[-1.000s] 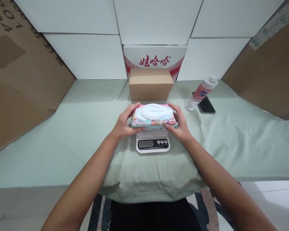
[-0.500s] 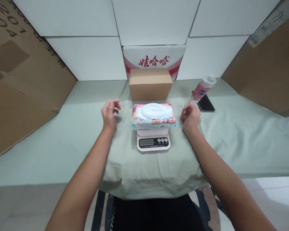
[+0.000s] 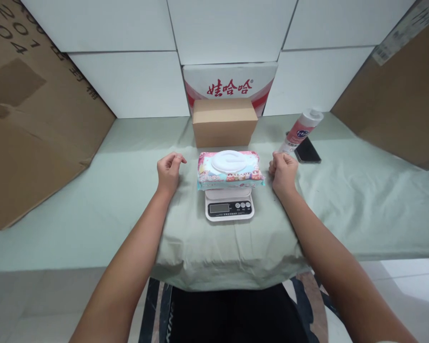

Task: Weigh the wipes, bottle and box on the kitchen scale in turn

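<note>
A pack of wet wipes with a white lid lies flat on a white kitchen scale, covering most of its platform. The scale's display looks blank. To the left of the pack, my left hand rests on the cloth, thumb and fingers drawn together, and I see nothing in it. My right hand lies to the right of the pack, curled into a fist. Just behind that fist is a pink-labelled bottle, its base partly hidden. Neither hand touches the wipes or the scale.
A plain brown cardboard box sits behind the wipes, before a white and red carton. Beside the bottle lies a dark phone. Large cardboard panels flank both sides of the green tablecloth.
My left hand has shifted slightly right and its fingers have drawn together. My right fingers have curled tighter. The wipes and scale stay as they were.
</note>
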`<state>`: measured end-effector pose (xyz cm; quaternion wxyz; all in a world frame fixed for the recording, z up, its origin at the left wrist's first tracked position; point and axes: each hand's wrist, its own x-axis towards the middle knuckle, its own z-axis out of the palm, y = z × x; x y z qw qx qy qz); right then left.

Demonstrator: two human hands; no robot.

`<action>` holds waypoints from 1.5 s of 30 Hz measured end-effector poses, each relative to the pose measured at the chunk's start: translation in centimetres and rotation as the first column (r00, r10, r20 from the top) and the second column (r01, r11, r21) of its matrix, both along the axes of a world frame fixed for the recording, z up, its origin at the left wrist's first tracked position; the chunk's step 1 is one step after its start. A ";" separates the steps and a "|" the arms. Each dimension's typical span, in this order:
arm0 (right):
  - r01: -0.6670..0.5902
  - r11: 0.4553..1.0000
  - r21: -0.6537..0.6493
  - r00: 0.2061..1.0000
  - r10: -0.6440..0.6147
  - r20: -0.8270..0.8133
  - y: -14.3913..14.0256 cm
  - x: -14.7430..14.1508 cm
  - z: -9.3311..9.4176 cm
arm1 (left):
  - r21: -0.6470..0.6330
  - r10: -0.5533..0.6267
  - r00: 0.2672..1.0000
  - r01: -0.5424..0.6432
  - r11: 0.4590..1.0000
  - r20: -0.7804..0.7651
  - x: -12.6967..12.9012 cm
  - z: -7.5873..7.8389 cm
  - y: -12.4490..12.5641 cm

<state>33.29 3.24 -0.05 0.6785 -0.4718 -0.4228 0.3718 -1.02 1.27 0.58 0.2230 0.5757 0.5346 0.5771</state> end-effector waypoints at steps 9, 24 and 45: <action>-0.507 0.848 0.154 0.812 0.410 0.415 -1.7 -0.4 -0.2 | 0.049 -0.424 0.839 0.466 0.883 -0.343 1.6 -0.3 -1.3; -0.499 0.866 0.007 0.700 0.398 0.593 -8.4 3.5 3.8 | 0.303 -0.354 0.780 0.553 0.776 -0.516 7.0 2.4 -4.3; 0.395 0.918 -0.036 0.694 -0.273 0.666 -14.6 24.4 2.9 | -0.056 -0.576 0.637 0.645 0.762 -0.512 31.0 1.0 -4.6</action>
